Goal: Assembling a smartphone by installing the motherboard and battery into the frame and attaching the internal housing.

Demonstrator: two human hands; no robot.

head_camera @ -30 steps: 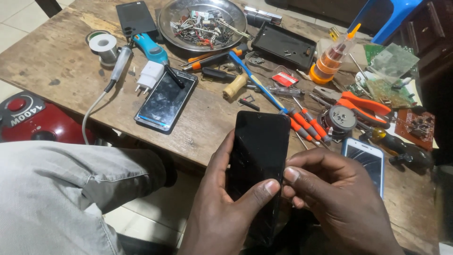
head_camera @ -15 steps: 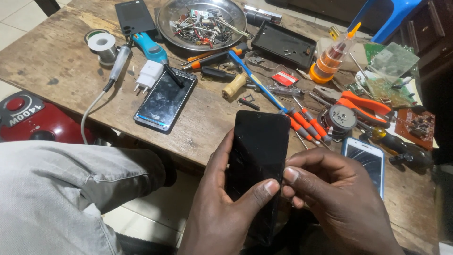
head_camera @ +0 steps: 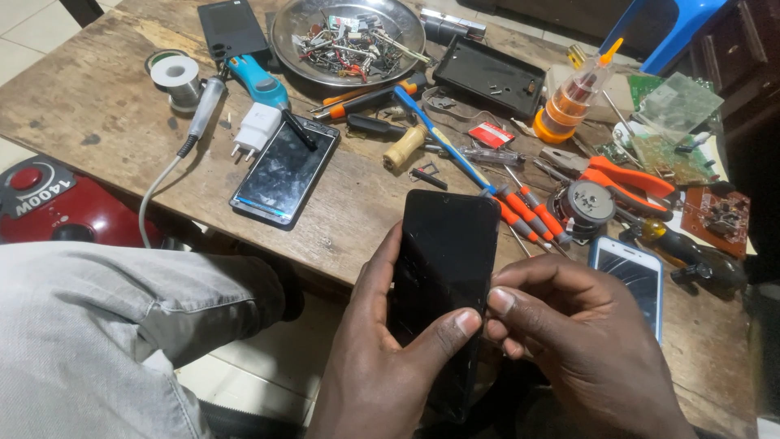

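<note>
A black phone (head_camera: 443, 260) with a dark, scuffed screen is held upright in front of the table edge. My left hand (head_camera: 382, 366) cradles it from behind and below, with the thumb lying across the lower screen. My right hand (head_camera: 581, 349) is at the phone's right edge, fingers curled and pinched against the side. Whether a small tool sits between those fingers cannot be seen.
The wooden table (head_camera: 106, 106) carries a cracked phone (head_camera: 284, 171) face up, a white charger plug (head_camera: 256, 128), a soldering iron (head_camera: 207, 102), a metal bowl of parts (head_camera: 349, 36), several screwdrivers (head_camera: 524, 211), orange pliers (head_camera: 630, 179), a white phone (head_camera: 630, 280). My knee (head_camera: 106, 325) is at lower left.
</note>
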